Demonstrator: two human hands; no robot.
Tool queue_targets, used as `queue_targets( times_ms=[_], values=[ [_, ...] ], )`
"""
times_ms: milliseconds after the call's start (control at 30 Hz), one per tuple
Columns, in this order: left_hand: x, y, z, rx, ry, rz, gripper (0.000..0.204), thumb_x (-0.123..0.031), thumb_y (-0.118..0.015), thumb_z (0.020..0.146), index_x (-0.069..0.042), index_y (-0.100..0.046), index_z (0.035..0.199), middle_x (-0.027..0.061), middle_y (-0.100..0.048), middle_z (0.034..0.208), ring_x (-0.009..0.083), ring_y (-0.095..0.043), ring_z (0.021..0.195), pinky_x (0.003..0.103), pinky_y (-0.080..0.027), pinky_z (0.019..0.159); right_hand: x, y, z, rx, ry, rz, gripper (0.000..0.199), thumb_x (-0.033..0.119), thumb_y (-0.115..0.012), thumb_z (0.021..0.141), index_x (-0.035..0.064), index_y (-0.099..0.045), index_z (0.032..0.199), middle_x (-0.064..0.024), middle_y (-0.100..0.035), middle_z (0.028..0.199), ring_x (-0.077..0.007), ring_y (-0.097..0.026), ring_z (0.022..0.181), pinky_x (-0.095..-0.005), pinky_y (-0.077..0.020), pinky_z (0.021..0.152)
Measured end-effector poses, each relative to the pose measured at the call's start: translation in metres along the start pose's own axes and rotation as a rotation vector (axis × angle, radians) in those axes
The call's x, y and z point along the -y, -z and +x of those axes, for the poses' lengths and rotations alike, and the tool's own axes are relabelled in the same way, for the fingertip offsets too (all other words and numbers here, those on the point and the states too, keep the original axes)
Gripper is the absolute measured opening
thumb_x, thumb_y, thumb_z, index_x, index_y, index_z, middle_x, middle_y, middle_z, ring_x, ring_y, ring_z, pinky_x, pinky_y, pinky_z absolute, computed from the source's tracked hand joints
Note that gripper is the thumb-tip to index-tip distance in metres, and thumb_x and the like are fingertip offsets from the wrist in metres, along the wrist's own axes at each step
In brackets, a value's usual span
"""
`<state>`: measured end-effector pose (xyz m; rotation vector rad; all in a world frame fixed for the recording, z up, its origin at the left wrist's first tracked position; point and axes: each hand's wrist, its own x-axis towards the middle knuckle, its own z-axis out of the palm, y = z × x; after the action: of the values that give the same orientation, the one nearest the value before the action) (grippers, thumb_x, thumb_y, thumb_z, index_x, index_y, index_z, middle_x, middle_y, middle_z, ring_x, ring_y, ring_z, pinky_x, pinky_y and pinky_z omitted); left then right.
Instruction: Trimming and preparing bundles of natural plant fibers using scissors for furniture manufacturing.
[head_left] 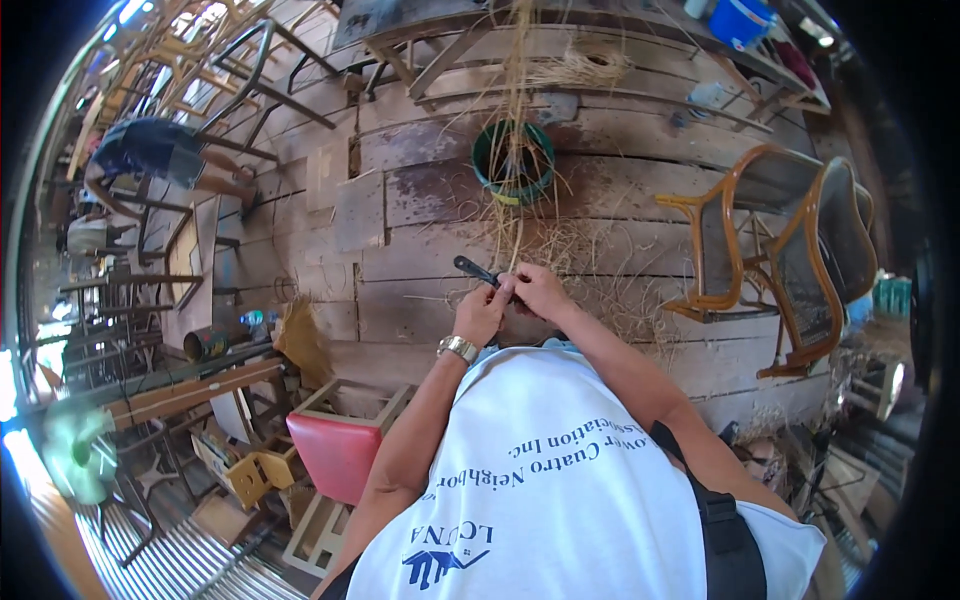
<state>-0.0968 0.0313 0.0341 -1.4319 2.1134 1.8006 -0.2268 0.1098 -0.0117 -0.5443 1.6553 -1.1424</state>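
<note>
Both hands meet over the worn plank floor (420,210): the left hand (480,312) is clenched on a dark, slim tool (474,268) angled up to the left. The right hand (540,292) pinches dry, wiry straw strands (517,150), which run straight up past the green bucket (487,160).

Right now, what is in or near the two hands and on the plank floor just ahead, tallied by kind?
Dark-handled tool in the left hand: 1
Straw strand bundle at the right hand: 1
Green bucket: 1
Orange-framed chairs: 2
Red-seated stool: 1
Total: 6
</note>
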Motion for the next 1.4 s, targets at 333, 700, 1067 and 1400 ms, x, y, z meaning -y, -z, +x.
queue_targets(
  times_ms=[333, 700, 1067, 1400],
  values=[
    [0.001, 0.033, -0.068, -0.091, -0.165, 0.01, 0.03, -0.028, -0.058, 0.095, 0.0, -0.061, 0.084, 0.011, -0.052, 0.062, 0.0136, -0.047, 0.058, 0.032, -0.041, 0.054, 0.01, 0.068, 0.04, -0.12, -0.288, 0.313, 0.025, 0.037, -0.064, 0.09, 0.0127, -0.058, 0.089, -0.0055, -0.053, 0.06, -0.0066, -0.037, 0.036, -0.0204, -0.0242, 0.031],
    [0.162, 0.188, -0.195, -0.362, -0.071, 0.632, 0.049, -0.034, -0.065, 0.09, 0.0, -0.054, 0.125, 0.0218, -0.061, 0.114, 0.0291, -0.063, 0.091, 0.035, -0.052, 0.072, 0.045, 0.156, 0.03, -0.294, -0.136, 0.19, 0.033, 0.04, -0.064, 0.09, 0.0106, -0.053, 0.08, -0.0025, -0.051, 0.054, -0.0072, -0.041, 0.036, -0.0222, -0.0277, 0.03],
    [0.04, -0.008, 0.008, 0.047, 0.26, -0.302, 0.039, -0.041, -0.063, 0.092, -0.002, -0.065, 0.094, 0.0044, -0.063, 0.071, 0.0125, -0.051, 0.056, 0.028, -0.041, 0.051, -0.001, 0.0, 0.001, -0.181, -0.065, -0.046, 0.032, 0.035, -0.065, 0.089, 0.0058, -0.06, 0.077, -0.0059, -0.061, 0.061, -0.0126, -0.059, 0.045, -0.0284, -0.0447, 0.039],
    [0.022, 0.07, -0.116, -0.179, -0.234, 0.17, 0.034, -0.024, -0.065, 0.089, 0.003, -0.056, 0.07, 0.0119, -0.044, 0.055, 0.014, -0.037, 0.05, 0.032, -0.032, 0.047, -0.008, 0.063, 0.013, -0.292, -0.245, 0.087, 0.034, 0.042, -0.063, 0.088, 0.0077, -0.064, 0.09, -0.0077, -0.061, 0.059, -0.0135, -0.055, 0.043, -0.0273, -0.0418, 0.038]
  ],
)
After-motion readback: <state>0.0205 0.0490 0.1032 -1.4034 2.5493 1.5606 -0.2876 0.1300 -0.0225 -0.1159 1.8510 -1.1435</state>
